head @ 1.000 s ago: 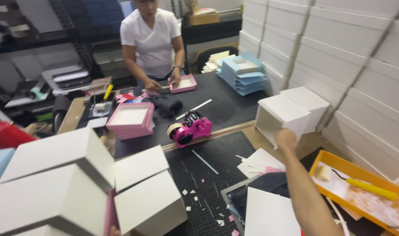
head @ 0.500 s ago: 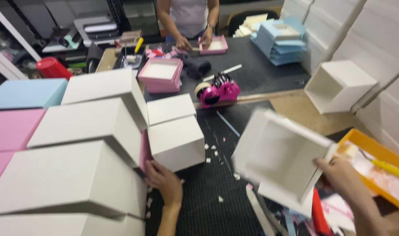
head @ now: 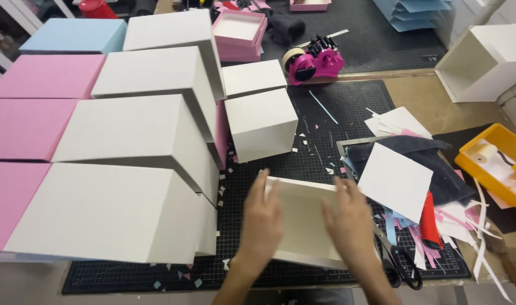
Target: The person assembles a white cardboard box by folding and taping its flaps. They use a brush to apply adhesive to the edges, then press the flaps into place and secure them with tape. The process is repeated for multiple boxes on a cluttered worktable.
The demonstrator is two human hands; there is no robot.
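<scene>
Since half a second ago, we find the open white cardboard box tray [head: 303,223] brought down from the right hand's raised grip onto the black gridded cutting mat [head: 325,141], and the view has dropped toward the near edge of that mat.

We now have both hands on the tray. Our left hand [head: 263,217] lies flat over its left wall, fingers spread toward the far rim. Our right hand [head: 348,223] covers its right wall likewise. Neither is clenched; both press and steady the tray, which sits open side up at the mat's near edge.

Just beyond the tray stands a small closed white cube box [head: 262,122]. Left of the mat are stacked large white boxes [head: 128,169]. Black-handled scissors [head: 399,262] lie at the mat's right near corner, touching paper scraps. A pink tape dispenser [head: 317,59] sits at the mat's far edge.

We judge the step to be seating and squaring the tray. The next move calls for even pressure on both walls.
</scene>
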